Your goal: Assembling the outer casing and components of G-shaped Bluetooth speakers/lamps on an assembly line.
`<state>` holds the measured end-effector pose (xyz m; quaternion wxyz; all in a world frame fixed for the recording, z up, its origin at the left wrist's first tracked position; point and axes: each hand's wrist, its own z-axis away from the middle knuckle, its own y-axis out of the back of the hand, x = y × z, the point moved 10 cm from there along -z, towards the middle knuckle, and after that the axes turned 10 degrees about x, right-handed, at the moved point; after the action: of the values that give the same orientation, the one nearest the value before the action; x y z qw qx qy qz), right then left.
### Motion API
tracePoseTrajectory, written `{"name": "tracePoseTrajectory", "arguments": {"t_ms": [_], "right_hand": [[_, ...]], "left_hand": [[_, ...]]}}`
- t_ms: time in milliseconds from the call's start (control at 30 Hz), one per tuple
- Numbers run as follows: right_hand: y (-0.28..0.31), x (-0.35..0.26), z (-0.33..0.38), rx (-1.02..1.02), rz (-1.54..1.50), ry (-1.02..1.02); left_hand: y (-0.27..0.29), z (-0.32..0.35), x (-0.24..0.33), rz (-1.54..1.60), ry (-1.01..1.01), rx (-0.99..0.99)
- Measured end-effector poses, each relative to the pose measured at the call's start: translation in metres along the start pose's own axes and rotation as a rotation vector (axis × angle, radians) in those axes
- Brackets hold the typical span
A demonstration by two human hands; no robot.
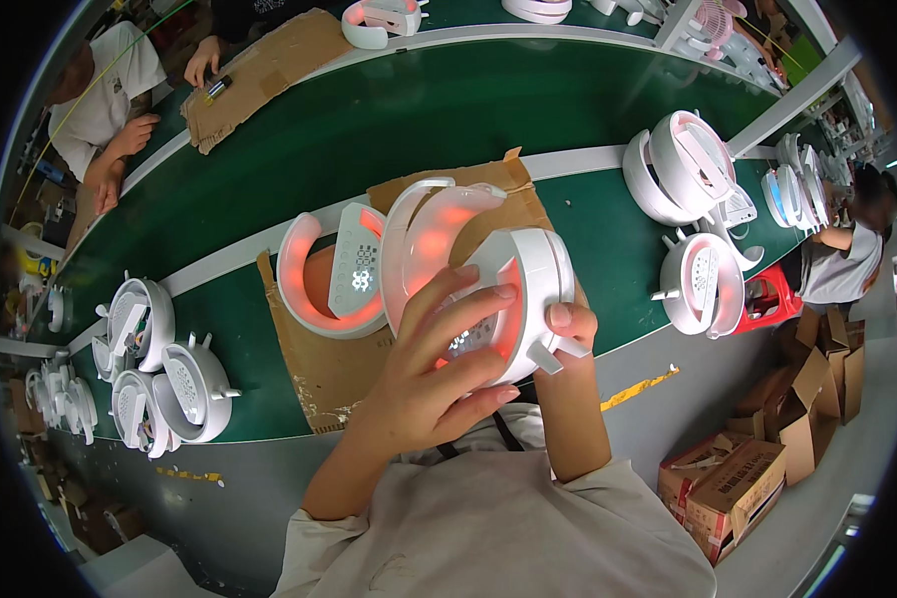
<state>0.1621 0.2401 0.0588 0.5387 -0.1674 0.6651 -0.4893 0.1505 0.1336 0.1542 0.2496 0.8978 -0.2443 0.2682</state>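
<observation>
A white round lamp with a clock display (550,261) is held up in front of me, its inner ring glowing red. My right hand (575,327) grips its right side, thumb on the housing near the small feet. Across its front lies my left hand (439,364), fingers apart and touching it, partly covering the lit digits. Just behind stands a C-shaped glowing lamp (434,244), overlapped by the held one. To its left, another lit C-shaped clock lamp (304,274) rests on a cardboard sheet (314,374), its display showing white digits.
More white lamps stand in groups on the green bench, at left (194,394) and right (703,284). Beyond the rail, a person's hand (202,62) is near another cardboard sheet (259,85). Cardboard boxes (733,488) and a red plastic stool (767,301) are at right.
</observation>
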Motion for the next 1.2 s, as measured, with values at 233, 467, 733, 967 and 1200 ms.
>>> {"name": "tracePoseTrajectory", "arguments": {"t_ms": [233,467,733,967,1200], "right_hand": [[-0.041,-0.031,0.001,-0.57,-0.174,0.359],[-0.054,-0.04,0.032,-0.701,-0.453,0.303],[0.025,-0.037,0.034,0.23,0.371,0.273],[0.003,-0.036,0.031,0.125,0.411,0.262],[-0.017,-0.05,0.021,0.268,0.418,0.417]], "left_hand": [[0.059,0.039,-0.033,-0.042,0.182,0.531],[0.027,0.037,-0.055,0.681,0.67,0.378],[0.05,0.037,-0.049,0.287,0.51,0.378],[0.052,0.04,-0.059,0.326,0.505,0.376],[0.046,0.069,-0.073,0.275,0.738,0.681]]}}
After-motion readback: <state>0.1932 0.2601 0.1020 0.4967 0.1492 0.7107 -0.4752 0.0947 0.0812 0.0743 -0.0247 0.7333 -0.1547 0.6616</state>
